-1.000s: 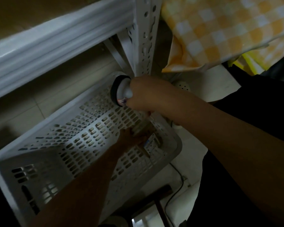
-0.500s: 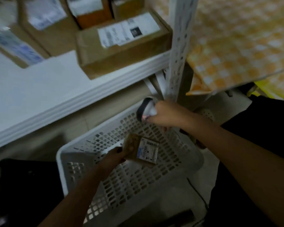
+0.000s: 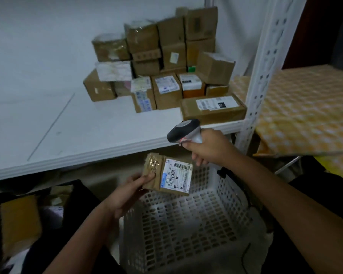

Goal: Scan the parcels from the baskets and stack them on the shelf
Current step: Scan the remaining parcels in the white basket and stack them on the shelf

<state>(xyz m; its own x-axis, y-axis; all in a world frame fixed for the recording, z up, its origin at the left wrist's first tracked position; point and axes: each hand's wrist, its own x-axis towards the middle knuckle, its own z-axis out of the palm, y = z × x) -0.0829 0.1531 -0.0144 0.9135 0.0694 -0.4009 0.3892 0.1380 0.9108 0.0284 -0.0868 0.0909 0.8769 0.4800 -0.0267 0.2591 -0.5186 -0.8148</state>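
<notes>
My left hand (image 3: 127, 196) pinches the parcel (image 3: 167, 175) label-up so the scanner (image 3: 183, 130), gripped in my right hand (image 3: 208, 147), can read it.

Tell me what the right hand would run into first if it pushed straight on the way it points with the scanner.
Probably the front edge of the white shelf. The right hand aims the scanner up and to the left, above the parcel in the left hand. Depth is unclear, so it might pass under the edge.
</notes>
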